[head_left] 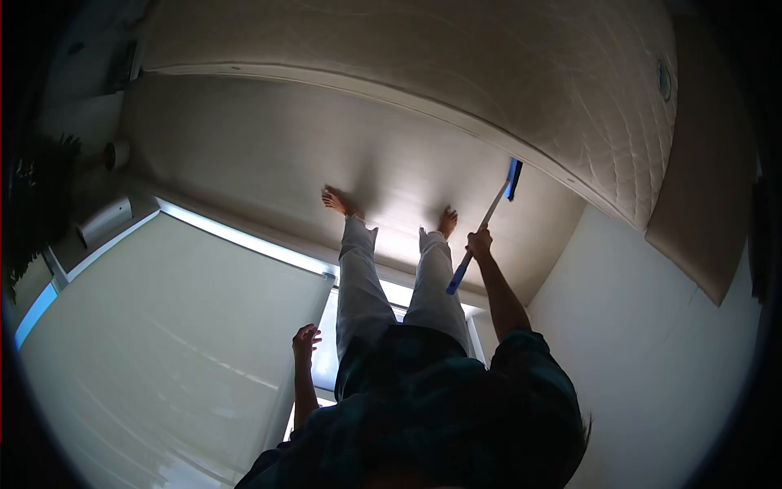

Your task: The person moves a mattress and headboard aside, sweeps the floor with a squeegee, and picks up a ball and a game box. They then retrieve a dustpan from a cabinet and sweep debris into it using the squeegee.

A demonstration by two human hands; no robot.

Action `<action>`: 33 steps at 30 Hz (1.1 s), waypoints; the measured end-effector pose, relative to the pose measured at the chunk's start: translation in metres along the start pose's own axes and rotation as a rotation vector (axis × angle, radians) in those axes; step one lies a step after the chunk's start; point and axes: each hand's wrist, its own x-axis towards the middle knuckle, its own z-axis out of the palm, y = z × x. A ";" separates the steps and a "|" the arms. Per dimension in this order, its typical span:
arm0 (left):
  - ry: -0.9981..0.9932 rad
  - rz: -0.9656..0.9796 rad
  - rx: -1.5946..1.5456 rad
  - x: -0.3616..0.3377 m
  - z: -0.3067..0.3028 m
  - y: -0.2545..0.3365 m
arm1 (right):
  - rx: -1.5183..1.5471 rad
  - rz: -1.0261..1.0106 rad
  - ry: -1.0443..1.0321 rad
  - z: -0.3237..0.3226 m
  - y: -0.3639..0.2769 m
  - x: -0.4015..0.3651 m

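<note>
My right hand (479, 242) is wrapped round the pale shaft of a long-handled brush (494, 205). The brush has a blue head with dark bristles, and its blue grip end points back toward my legs. Its head overlaps the lower edge of the bed (456, 69) in this view, close to the floor. My left hand (306, 338) hangs by my left side, holding nothing, with loosely bent fingers apart. Near it is a pale roller blind (179, 326).
I stand barefoot on a smooth floor (244, 138) between the bed and a bright window. A white wall (643, 326) rises on the right, beside a brown headboard-like panel (709, 179). At far left are a dark leafy plant (41, 204) and a white cylinder-shaped object (106, 222).
</note>
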 end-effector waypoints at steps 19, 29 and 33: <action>0.033 -0.102 -0.360 0.035 -0.134 -0.003 | 0.355 -0.341 -0.886 0.232 -0.292 -0.243; 0.027 -0.156 -0.630 0.053 -0.123 -0.028 | 0.339 -0.104 -0.645 0.207 -0.224 -0.163; 0.019 -0.225 -0.699 0.033 -0.116 -0.034 | 0.017 -0.245 -0.345 0.360 -0.292 -0.202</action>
